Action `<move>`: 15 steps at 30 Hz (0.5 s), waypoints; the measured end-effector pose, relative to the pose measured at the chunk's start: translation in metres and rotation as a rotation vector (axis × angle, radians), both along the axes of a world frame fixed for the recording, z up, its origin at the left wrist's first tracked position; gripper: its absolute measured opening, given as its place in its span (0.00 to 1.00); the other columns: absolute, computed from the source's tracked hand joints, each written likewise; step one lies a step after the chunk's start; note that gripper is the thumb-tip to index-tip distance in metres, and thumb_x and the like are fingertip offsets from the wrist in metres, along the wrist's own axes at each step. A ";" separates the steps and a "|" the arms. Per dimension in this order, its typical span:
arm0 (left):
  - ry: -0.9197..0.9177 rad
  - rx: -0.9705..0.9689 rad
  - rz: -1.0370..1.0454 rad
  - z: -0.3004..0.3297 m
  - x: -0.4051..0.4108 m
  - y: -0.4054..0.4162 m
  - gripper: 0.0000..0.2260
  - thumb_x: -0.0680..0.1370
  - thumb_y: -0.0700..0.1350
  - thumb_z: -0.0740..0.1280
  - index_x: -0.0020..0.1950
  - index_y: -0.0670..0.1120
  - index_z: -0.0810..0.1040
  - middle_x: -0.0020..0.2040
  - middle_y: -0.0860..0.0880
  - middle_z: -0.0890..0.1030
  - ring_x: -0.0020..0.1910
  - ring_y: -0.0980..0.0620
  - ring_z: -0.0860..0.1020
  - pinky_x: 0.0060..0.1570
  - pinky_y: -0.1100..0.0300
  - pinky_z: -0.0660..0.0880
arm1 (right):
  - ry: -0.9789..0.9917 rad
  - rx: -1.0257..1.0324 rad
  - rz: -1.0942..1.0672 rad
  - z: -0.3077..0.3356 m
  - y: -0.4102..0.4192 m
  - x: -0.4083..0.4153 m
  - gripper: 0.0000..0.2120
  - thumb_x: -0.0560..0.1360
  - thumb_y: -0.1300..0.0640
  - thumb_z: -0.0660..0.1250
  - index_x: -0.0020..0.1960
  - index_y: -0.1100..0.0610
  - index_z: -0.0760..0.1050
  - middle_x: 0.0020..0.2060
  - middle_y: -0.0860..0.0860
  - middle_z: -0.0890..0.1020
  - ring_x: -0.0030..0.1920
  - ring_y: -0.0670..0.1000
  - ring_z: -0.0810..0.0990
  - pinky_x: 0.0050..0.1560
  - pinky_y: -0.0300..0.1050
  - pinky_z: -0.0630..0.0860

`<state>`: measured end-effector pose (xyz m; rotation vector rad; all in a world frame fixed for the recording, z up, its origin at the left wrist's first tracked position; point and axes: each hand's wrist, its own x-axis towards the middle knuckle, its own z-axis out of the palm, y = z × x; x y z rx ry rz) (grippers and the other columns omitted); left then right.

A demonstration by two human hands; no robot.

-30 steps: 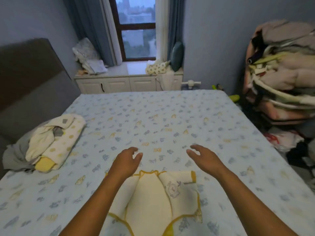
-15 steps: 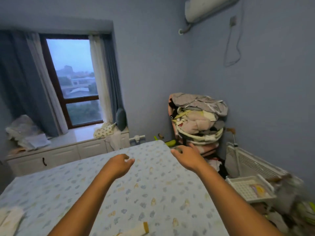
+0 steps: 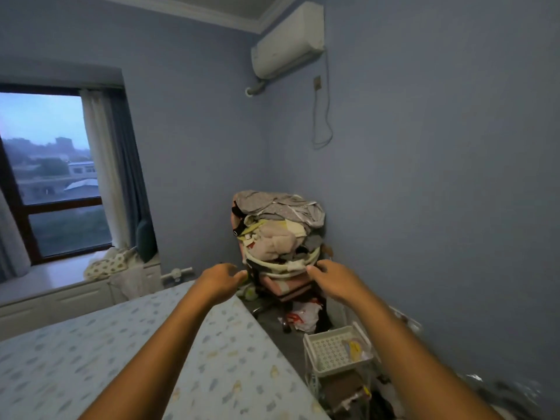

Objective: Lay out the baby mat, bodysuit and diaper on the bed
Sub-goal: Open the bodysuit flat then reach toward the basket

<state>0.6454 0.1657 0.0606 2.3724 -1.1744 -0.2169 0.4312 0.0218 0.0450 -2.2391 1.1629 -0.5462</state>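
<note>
Hands up and out in front of you, both empty: your left hand (image 3: 219,281) hangs loosely curled over the bed's far corner, your right hand (image 3: 331,278) is held beside it, fingers (image 3: 313,268) relaxed and half-bent, nothing pinched in either. Raised like that, you look to be between items and turning to fetch one, though that's my read. Just beyond your fingers stands the clothes pile (image 3: 278,231), soft crumpled cottons in grey, cream and pink heaped on a rounded frame. Below your left forearm runs the bed (image 3: 91,359), its smooth pale sheet speckled with small prints. Under your right forearm sits a white perforated basket (image 3: 333,350), rigid plastic. Mat, bodysuit and diaper: none shows in view right now.
</note>
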 end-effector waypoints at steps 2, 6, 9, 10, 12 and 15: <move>-0.012 0.010 -0.014 0.000 -0.029 -0.026 0.24 0.81 0.58 0.60 0.71 0.46 0.74 0.69 0.43 0.77 0.66 0.43 0.76 0.62 0.52 0.73 | 0.001 0.019 -0.009 0.000 -0.025 -0.030 0.31 0.77 0.37 0.56 0.74 0.52 0.66 0.72 0.55 0.70 0.69 0.59 0.71 0.66 0.54 0.70; -0.027 0.024 -0.026 -0.010 -0.064 -0.081 0.24 0.81 0.58 0.60 0.71 0.44 0.74 0.69 0.43 0.77 0.66 0.43 0.76 0.63 0.51 0.74 | -0.002 0.025 -0.030 -0.010 -0.076 -0.067 0.32 0.76 0.36 0.55 0.74 0.52 0.65 0.73 0.55 0.70 0.70 0.59 0.70 0.67 0.55 0.68; -0.028 0.029 -0.035 -0.026 -0.072 -0.125 0.22 0.81 0.57 0.61 0.69 0.45 0.76 0.68 0.43 0.78 0.64 0.43 0.77 0.60 0.53 0.74 | 0.003 0.036 -0.043 -0.025 -0.117 -0.079 0.32 0.77 0.36 0.55 0.74 0.52 0.65 0.72 0.55 0.70 0.70 0.59 0.70 0.67 0.55 0.68; -0.022 0.032 -0.034 -0.032 -0.073 -0.141 0.22 0.81 0.57 0.61 0.68 0.45 0.76 0.67 0.43 0.79 0.64 0.43 0.77 0.60 0.53 0.74 | 0.014 0.040 -0.041 -0.032 -0.132 -0.081 0.31 0.77 0.36 0.55 0.74 0.53 0.65 0.72 0.55 0.70 0.70 0.59 0.70 0.67 0.55 0.68; 0.005 0.036 -0.033 -0.048 -0.070 -0.175 0.21 0.81 0.57 0.61 0.67 0.45 0.77 0.66 0.43 0.79 0.63 0.42 0.77 0.58 0.53 0.74 | 0.028 0.054 -0.037 -0.046 -0.163 -0.081 0.31 0.77 0.36 0.55 0.74 0.53 0.65 0.73 0.55 0.69 0.71 0.58 0.69 0.69 0.56 0.67; 0.060 0.033 -0.046 -0.076 -0.062 -0.230 0.20 0.80 0.57 0.61 0.64 0.46 0.79 0.64 0.43 0.80 0.61 0.42 0.78 0.52 0.55 0.73 | 0.045 0.063 -0.022 -0.070 -0.212 -0.071 0.31 0.77 0.36 0.55 0.74 0.52 0.65 0.73 0.55 0.69 0.71 0.58 0.69 0.69 0.55 0.66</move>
